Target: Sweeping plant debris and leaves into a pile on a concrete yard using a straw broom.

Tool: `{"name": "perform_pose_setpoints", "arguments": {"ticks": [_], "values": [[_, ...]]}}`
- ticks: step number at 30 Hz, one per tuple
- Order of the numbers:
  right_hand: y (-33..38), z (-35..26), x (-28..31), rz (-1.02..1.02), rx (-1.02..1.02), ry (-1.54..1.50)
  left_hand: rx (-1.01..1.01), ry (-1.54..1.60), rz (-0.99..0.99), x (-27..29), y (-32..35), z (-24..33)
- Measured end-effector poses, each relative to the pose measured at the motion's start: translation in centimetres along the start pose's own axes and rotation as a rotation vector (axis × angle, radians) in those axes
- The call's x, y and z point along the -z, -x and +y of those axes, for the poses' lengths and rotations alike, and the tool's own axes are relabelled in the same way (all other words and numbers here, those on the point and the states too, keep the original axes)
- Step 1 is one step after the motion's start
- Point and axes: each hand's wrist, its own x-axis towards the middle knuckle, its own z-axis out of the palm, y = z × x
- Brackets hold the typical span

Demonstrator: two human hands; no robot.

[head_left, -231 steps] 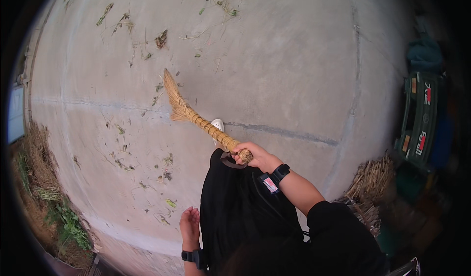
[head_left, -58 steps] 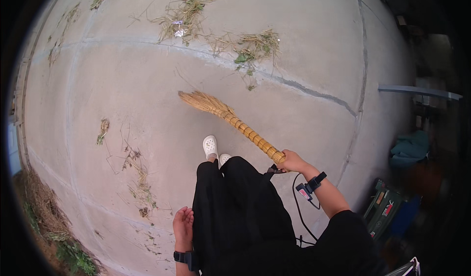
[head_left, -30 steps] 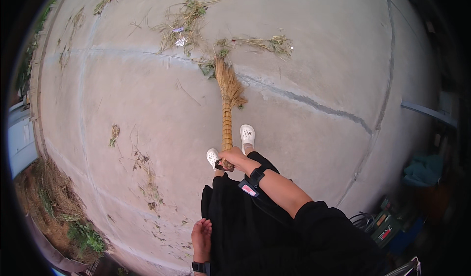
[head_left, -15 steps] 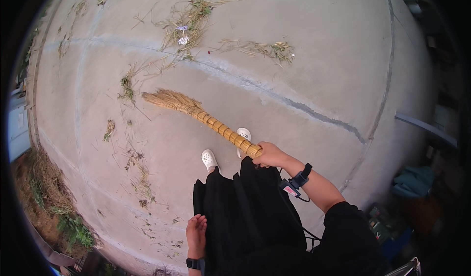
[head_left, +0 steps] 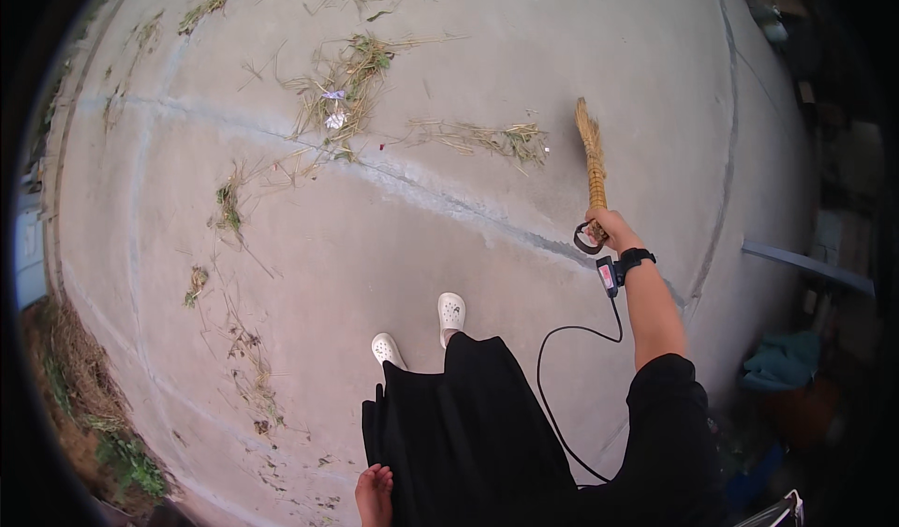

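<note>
A straw broom [head_left: 596,167] with a bound, yellow-brown handle is gripped in my right hand [head_left: 609,228], its bristles pointing away from me over the concrete to the right of the grass. A dark loop [head_left: 582,242] shows beside that hand, and a strapped device with a black cable sits on the wrist. Just beyond the broom's left side lies a thin strip of dry grass [head_left: 501,140]. My left hand [head_left: 375,491] hangs low beside my black skirt [head_left: 478,415], fingers loosely bent and nothing visible in it.
A larger heap of grass [head_left: 351,82] with white and purple scraps lies ahead. More clumps [head_left: 228,207] and litter [head_left: 251,358] trail down the left. Cracks run across the concrete floor [head_left: 393,256]. A pale bar [head_left: 805,263] and teal cloth [head_left: 782,360] are on the right.
My right hand has swung the broom from across my front to the far right, and its bristles now point forward. My left hand sits lower in view.
</note>
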Motion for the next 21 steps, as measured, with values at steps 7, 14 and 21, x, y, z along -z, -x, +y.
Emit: {"name": "perform_pose_setpoints", "arguments": {"ticks": [7,14,21], "values": [[2.2,3.2,-18.4,-0.242,-0.117,0.196,0.021,0.059,0.034,0.4,0.0,-2.1],[16.7,7.3,-33.8,-0.862,-0.185,0.159,0.0,0.113,0.039,-3.2,2.1,-0.2],[17.6,6.2,-29.1,-0.838,0.156,0.672,-0.031,0.177,0.064,-2.8,2.1,1.0]]}}
